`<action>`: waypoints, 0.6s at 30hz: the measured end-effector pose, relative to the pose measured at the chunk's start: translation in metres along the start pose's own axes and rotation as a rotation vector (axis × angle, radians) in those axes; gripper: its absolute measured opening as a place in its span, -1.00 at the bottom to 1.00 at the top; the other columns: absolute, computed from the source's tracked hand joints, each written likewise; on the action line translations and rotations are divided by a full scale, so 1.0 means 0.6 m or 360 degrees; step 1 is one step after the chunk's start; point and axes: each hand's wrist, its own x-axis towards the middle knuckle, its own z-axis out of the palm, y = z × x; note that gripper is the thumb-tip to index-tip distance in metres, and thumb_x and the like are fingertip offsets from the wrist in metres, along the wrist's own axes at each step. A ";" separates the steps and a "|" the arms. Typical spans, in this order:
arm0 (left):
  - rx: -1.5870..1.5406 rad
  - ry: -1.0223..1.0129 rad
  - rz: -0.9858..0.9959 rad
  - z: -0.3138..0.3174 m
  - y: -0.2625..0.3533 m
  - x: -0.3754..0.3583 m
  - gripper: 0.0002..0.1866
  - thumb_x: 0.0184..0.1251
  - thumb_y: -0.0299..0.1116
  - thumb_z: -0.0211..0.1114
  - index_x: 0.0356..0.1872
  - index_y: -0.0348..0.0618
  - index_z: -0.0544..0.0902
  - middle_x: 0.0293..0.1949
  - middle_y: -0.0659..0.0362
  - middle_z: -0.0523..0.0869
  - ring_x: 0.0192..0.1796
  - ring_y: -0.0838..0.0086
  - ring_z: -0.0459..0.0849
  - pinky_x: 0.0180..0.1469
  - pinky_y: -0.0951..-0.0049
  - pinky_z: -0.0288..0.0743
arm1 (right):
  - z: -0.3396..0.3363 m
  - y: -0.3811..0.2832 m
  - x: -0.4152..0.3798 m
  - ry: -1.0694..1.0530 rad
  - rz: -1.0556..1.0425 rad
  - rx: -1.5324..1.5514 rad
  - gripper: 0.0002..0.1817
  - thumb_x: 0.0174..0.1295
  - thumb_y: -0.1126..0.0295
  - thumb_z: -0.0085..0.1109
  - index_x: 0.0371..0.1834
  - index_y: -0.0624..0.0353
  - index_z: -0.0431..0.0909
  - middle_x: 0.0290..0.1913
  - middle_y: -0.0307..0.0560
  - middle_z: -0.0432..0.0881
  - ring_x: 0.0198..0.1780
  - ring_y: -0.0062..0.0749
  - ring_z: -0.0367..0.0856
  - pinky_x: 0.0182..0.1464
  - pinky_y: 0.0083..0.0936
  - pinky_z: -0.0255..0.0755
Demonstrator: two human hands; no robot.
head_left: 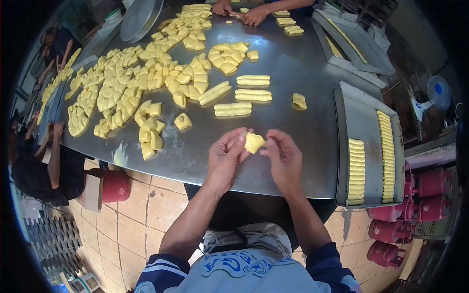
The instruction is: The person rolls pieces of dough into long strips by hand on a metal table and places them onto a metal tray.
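A small piece of yellow dough is held up over the near edge of the metal table. My left hand pinches its left side between thumb and fingers. At its right edge are the curled, slightly blurred fingers of my right hand, which seem to grip the dough there. Beyond my hands lie several rolled dough sticks, set side by side in pairs. A single loose dough piece sits to the right, and another dough piece to the left.
Many cut dough pieces cover the left of the metal table. A tray with rows of dough sticks stands on the right, with more trays behind. Another person's hands work at the far edge. Pink gas cylinders stand below right.
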 end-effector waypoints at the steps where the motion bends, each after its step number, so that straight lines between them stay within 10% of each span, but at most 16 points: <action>1: -0.0062 -0.0040 0.0013 0.000 -0.003 -0.001 -0.66 0.48 -0.29 0.22 0.13 -0.28 0.56 0.11 0.07 0.67 0.10 0.53 0.62 0.16 0.53 0.50 | -0.001 -0.003 0.002 -0.0059 0.0207 0.0173 -0.77 0.38 0.44 0.16 0.01 0.34 0.59 0.00 -0.08 0.61 -0.06 -0.48 0.64 -0.03 -0.51 0.64; 3: -0.0180 -0.0131 0.0038 0.002 -0.008 -0.001 -0.68 0.46 -0.31 0.23 0.11 -0.26 0.56 0.15 0.05 0.65 0.11 0.47 0.63 0.21 0.47 0.48 | -0.004 -0.017 0.005 -0.0164 0.0621 0.0518 -0.74 0.39 0.42 0.14 0.03 0.38 0.57 0.01 -0.06 0.61 -0.03 -0.45 0.64 0.02 -0.48 0.65; 15: 0.0299 -0.0022 0.0359 -0.007 -0.010 -0.010 -0.61 0.49 -0.26 0.21 0.18 -0.32 0.55 0.15 0.02 0.65 0.15 0.50 0.61 0.25 0.51 0.43 | -0.011 -0.021 0.004 -0.0367 0.0306 0.0321 -0.73 0.41 0.39 0.13 0.01 0.39 0.58 -0.06 0.01 0.66 -0.03 -0.35 0.69 0.01 -0.42 0.69; 18: -0.0040 -0.0179 -0.0186 -0.015 0.016 -0.016 -0.46 0.54 -0.05 0.09 0.22 -0.40 0.51 0.12 0.06 0.65 0.14 0.51 0.61 0.23 0.53 0.45 | -0.009 -0.034 0.003 -0.0427 0.0437 0.0332 -0.73 0.38 0.40 0.16 0.01 0.39 0.58 -0.06 0.01 0.66 -0.05 -0.36 0.69 0.01 -0.43 0.69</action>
